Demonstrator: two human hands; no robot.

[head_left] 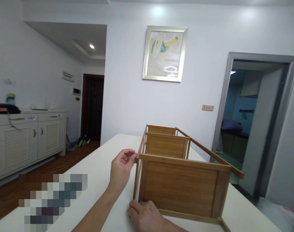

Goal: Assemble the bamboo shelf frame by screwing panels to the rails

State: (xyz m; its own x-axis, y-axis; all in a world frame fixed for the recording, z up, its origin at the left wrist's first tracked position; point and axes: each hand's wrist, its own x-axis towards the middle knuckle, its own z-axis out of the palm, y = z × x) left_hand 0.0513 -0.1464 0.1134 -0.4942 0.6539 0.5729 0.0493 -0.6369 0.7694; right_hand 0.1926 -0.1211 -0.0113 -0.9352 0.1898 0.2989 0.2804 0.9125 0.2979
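A brown wooden shelf rack [178, 187] lies on its side on the white table [89, 180], its three panels standing upright one behind another. My left hand [122, 163] is closed in a pinch against the rack's upper left rail, near the corner of the nearest panel. Whatever small thing sits between those fingertips is too hidden to make out. Lower down, my right hand [147, 215] is curled over the bottom left corner of the rack's frame, gripping it. Its fingertips are partly out of sight.
A blurred-out patch [52, 199] covers something at the table's left. Beyond stands a white cabinet [28, 141] with things on top. A framed picture [165, 54] hangs on the wall. An open doorway [243, 125] is at right, with a plastic bag [277, 212] near the table's right edge.
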